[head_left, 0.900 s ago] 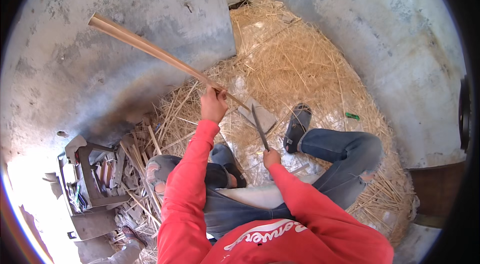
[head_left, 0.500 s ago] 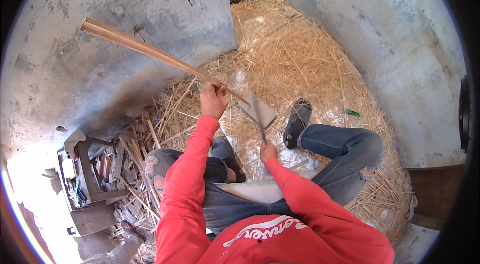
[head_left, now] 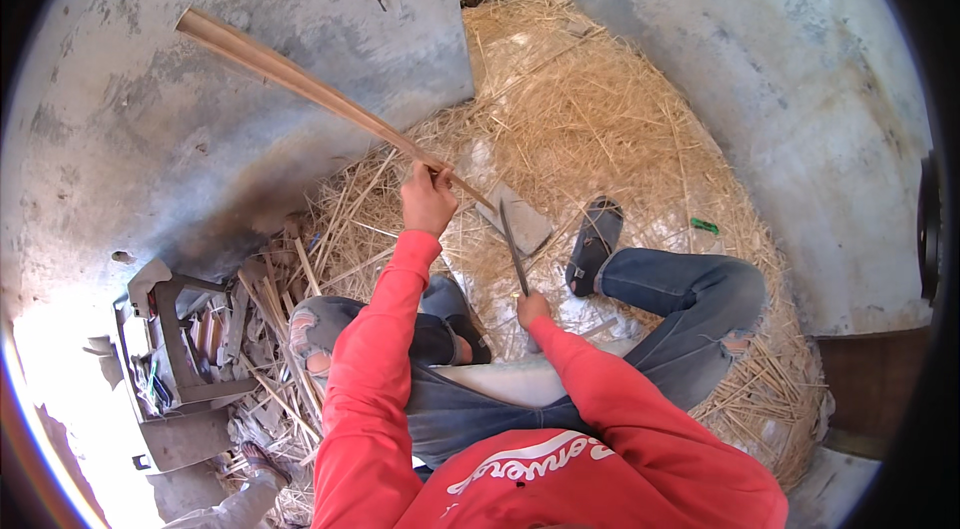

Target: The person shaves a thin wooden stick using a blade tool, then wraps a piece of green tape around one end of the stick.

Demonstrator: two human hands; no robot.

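My left hand (head_left: 430, 199) is closed round a long split bamboo strip (head_left: 300, 81) near its lower end. The strip slants from the upper left down to a flat grey block (head_left: 525, 221) on the floor, where its tip appears to rest. My right hand (head_left: 534, 309) grips the handle of a long-bladed knife (head_left: 513, 247). The dark blade points up and away, its tip over the block, close to the bamboo's end. Whether blade and bamboo touch, I cannot tell.
Shavings (head_left: 590, 119) cover the floor. A green object (head_left: 704, 226) lies to the right of my sandalled foot (head_left: 597, 244). Grey walls (head_left: 800, 109) enclose the space. At left stand a broken frame (head_left: 190, 339) and scrap wood; another person's foot (head_left: 262, 461) shows at lower left.
The knife's tip has swung slightly left and my right hand has shifted a little down and left. The bamboo's far end has risen slightly and moved right.
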